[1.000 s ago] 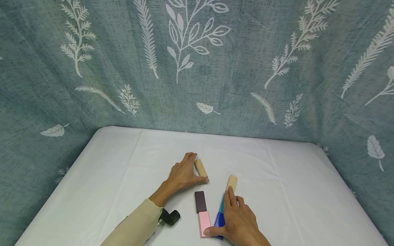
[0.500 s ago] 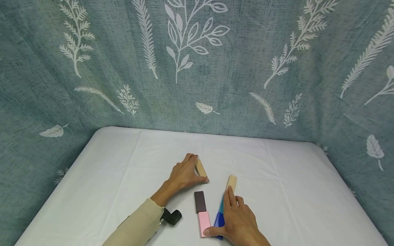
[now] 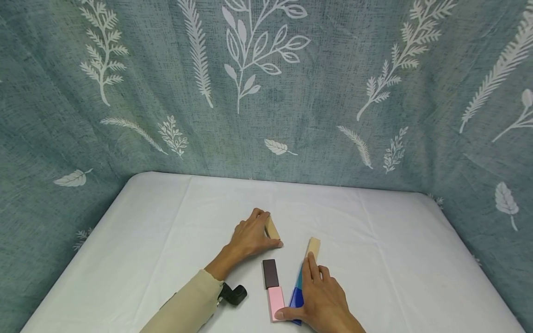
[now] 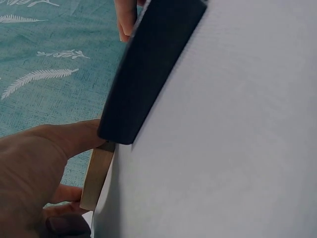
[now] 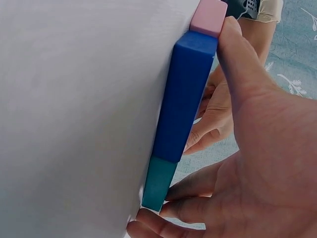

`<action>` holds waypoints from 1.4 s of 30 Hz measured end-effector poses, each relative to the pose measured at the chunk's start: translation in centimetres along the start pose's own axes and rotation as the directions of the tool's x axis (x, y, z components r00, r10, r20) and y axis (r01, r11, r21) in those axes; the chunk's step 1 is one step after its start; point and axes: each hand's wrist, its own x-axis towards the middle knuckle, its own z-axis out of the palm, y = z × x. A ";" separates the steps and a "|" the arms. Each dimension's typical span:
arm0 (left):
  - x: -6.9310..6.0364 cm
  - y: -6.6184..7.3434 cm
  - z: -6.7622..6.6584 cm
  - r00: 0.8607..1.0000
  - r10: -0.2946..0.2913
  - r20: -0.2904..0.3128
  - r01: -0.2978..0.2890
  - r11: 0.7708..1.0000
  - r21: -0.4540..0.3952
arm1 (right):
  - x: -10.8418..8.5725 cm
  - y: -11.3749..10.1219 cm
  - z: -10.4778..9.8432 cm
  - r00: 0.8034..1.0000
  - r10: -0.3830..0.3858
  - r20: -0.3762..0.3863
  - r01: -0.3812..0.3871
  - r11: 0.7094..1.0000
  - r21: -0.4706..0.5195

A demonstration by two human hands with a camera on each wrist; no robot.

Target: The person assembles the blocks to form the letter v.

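Observation:
My left hand [image 3: 250,235] pinches a wooden block [image 3: 272,228] lengthwise, thumb at its near end and fingertips at its far end. In the left wrist view that wooden block [image 4: 96,178] lies on the white surface. My right hand [image 3: 326,296] rests along a row: a light wooden block [image 3: 314,247], a teal block [image 3: 299,279] and a blue block [image 3: 296,299]. Its fingers lie fairly straight near the teal-wood joint, and its thumb touches the pink block [image 3: 275,298]. A dark brown block [image 3: 270,273] joins the pink one end to end.
A white cloth-covered table [image 3: 200,203] lies under everything. Behind it hangs a green-blue curtain [image 3: 325,92] with white leaf prints. A black wrist device [image 3: 234,294] juts from the left sleeve.
My left fingertips have moved slightly right, onto the far end of the wooden block. My right hand and the row beside it stay in place.

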 end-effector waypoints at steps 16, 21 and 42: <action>-0.1 -0.2 0.0 1.000 0.022 -0.004 -0.022 1.000 -0.004 | 0.0 0.0 0.0 1.000 0.003 0.004 -0.003 1.000 -0.006; -0.2 -0.3 -0.2 1.000 0.023 0.003 -0.023 1.000 -0.012 | 0.0 0.0 0.1 1.000 0.002 0.005 -0.002 1.000 -0.002; -0.8 -0.4 -1.1 0.998 0.055 0.031 -0.055 0.998 -0.009 | 0.0 0.1 0.1 1.000 -0.001 0.014 0.001 1.000 -0.004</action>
